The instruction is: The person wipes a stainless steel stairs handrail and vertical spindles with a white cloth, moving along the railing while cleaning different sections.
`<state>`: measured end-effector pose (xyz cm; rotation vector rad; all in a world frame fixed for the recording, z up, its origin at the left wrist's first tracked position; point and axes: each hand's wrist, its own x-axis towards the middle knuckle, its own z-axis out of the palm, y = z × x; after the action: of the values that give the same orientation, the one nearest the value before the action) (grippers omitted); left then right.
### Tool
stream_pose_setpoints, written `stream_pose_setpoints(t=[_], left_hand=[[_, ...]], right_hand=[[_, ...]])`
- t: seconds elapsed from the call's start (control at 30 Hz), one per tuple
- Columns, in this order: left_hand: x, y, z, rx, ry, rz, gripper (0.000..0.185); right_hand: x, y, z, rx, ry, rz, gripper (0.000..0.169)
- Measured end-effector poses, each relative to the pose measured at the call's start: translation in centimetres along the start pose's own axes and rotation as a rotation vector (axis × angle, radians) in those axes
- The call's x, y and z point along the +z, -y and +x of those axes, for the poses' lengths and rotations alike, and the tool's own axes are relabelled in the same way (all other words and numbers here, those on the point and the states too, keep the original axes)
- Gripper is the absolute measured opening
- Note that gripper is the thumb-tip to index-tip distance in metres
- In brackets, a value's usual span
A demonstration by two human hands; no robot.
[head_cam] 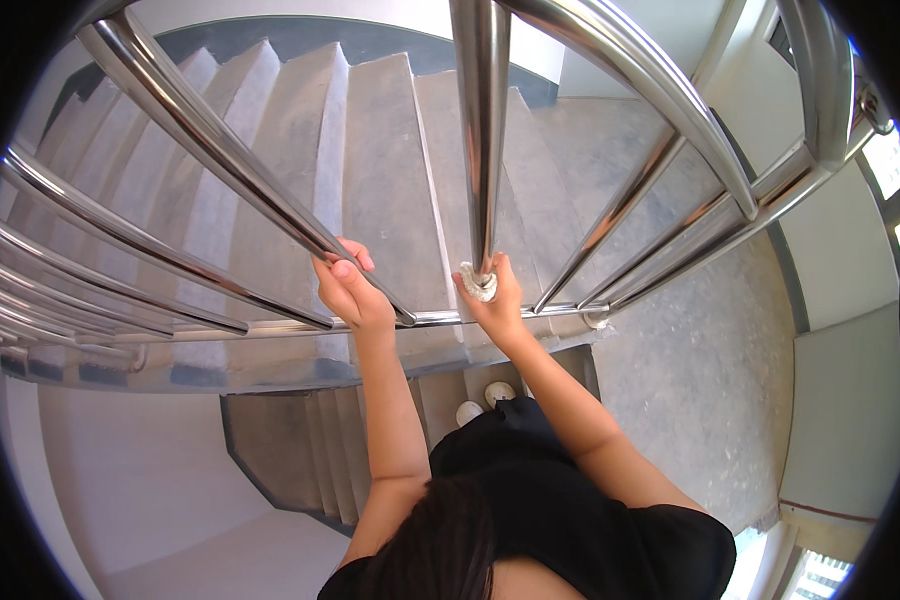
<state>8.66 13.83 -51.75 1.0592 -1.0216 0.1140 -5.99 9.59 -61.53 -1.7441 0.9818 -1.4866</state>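
Note:
A shiny metal baluster (225, 142) slants down through the grasp of my left hand (352, 285), whose fingers wrap round it near its lower end. To the right stands another metal baluster (484, 135). My right hand (501, 296) holds a crumpled whitish cloth (479, 283) against the lower part of this one, thumb on one side and fingers on the other. Both balusters run down towards the bottom rail (439, 317) of the stair railing; the right one's foot is hidden by the cloth and hand.
Beyond the railing, concrete steps (382, 172) lead down beside a curved wall. More balusters (172, 255) stand at the left. A curved metal handrail (645, 67) crosses the upper right. My shoes (499, 393) are on a lower flight; a concrete landing (697, 375) lies to the right.

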Motion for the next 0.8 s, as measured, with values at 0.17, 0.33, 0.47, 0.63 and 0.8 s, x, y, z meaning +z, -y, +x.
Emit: stream_pose_setpoints(t=[0.17,0.33,0.47,0.63,0.8], left_hand=[[0.4,0.7,0.0,0.022,-0.044,-0.049,0.046],[0.3,0.3,-0.1,-0.008,-0.008,-0.08,0.048],[-0.1,0.3,0.0,-0.033,0.039,-0.114,0.05],[-0.3,0.3,-0.2,-0.046,0.062,-0.144,0.05],[-0.7,-0.1,0.0,-0.083,0.16,-0.186,0.051]], right_hand=[[0.1,-4.2,-2.6,0.13,0.148,-0.047,0.038],[0.2,-7.8,-4.7,0.252,0.265,-0.095,0.041],[0.4,-9.9,-6.3,0.304,0.323,-0.119,0.044],[-0.2,-11.9,-8.7,0.16,0.27,-0.158,0.048],[-1.6,-13.4,-11.5,0.368,0.231,-0.08,0.05]])
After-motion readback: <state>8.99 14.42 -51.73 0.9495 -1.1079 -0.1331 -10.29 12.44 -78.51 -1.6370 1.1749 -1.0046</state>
